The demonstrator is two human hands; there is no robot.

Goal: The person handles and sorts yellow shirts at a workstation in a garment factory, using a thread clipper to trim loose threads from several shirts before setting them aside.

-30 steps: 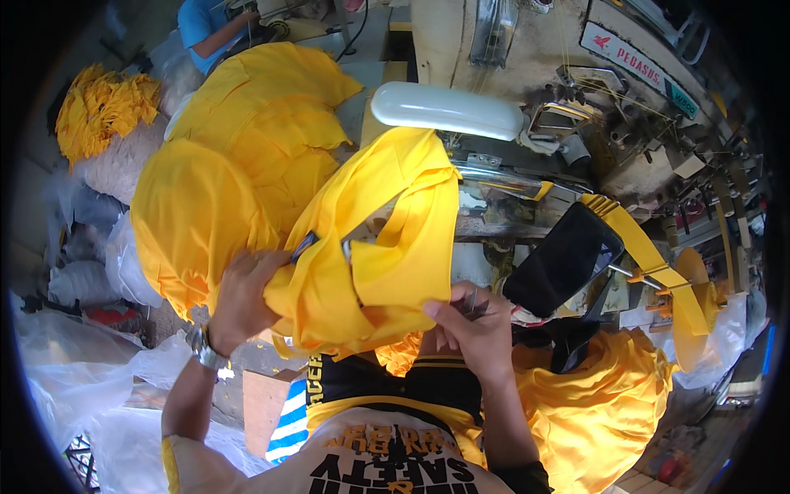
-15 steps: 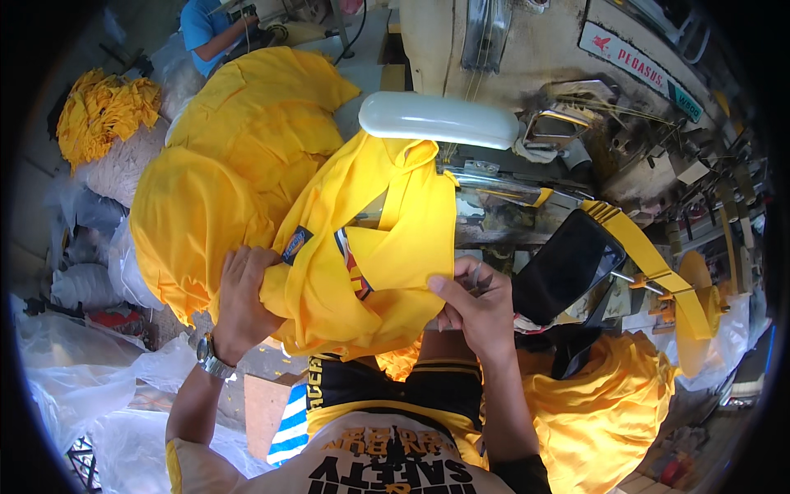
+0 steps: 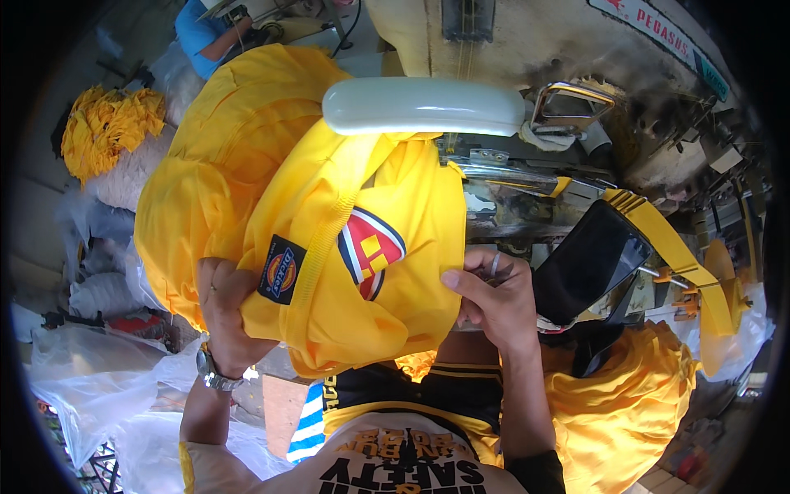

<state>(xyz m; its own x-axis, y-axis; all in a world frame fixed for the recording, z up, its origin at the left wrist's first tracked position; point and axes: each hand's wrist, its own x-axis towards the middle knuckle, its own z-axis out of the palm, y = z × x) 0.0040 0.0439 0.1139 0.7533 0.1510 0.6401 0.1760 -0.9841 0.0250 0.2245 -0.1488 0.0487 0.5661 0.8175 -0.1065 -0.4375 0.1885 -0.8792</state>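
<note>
A yellow knit T-shirt (image 3: 411, 313) hangs spread between my two hands, its upper edge under the sewing machine's white rounded cover (image 3: 424, 107). My left hand (image 3: 222, 309) grips the cloth at the left; its fingertips are partly hidden by folds. Close to that hand, a dark woven label (image 3: 281, 270) sits by a stitched band of the shirt. A red, white and black emblem with yellow squares (image 3: 370, 247) shows inside the opening. At the right edge, my right hand (image 3: 498, 296) pinches the fabric between thumb and fingers.
A big heap of yellow garments (image 3: 193, 193) stands at left, with a smaller yellow bundle (image 3: 111, 132) beyond. A black phone (image 3: 591, 262) and a yellow strip (image 3: 666, 259) flank the sewing machine (image 3: 494, 193). More yellow cloth (image 3: 617, 403) lies lower right. Another person's blue sleeve (image 3: 197, 37) appears at top left.
The twisted cloth has been opened out, so the label and emblem now show much more fully. My left hand has moved slightly down and left; my right hand keeps its pinch.
</note>
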